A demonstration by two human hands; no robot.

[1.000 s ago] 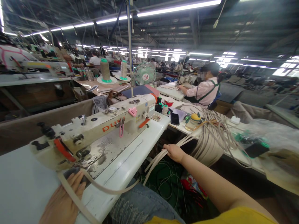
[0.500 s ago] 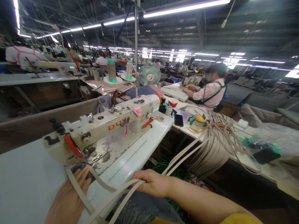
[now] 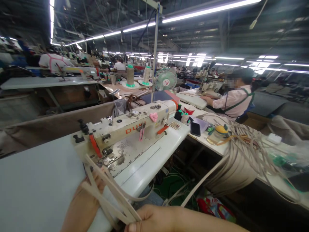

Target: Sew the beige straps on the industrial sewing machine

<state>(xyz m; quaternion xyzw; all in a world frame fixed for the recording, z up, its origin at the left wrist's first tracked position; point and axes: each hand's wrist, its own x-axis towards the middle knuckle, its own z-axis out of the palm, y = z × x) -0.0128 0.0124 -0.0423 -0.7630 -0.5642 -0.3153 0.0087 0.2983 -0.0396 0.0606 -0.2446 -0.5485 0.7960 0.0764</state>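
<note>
Several long beige straps [image 3: 113, 183] run across the front of the sewing machine [image 3: 127, 129], crossing over my left hand. My right hand [image 3: 145, 219], at the bottom edge of the view, is closed around them. My left hand [image 3: 84, 199] rests at the table's front edge, just before the machine's needle end. Straps cover most of its fingers, so whether they grip anything does not show. A sliver of dark material [image 3: 85, 167] shows beside those fingers. One strap end rises close to the needle area, which the machine head partly hides.
A big bundle of beige straps [image 3: 231, 174] hangs over the side table at right, beside a yellow-lidded jar [image 3: 220, 130] and a phone [image 3: 195, 129]. Thread cones [image 3: 130, 75] and a fan [image 3: 166, 79] stand behind the machine. A co-worker [image 3: 236, 96] sits at back right.
My right hand has moved down and nearer with the straps, which now cross over my left hand. My left fingers, flat on dark material before, are now mostly covered. The view has turned left.
</note>
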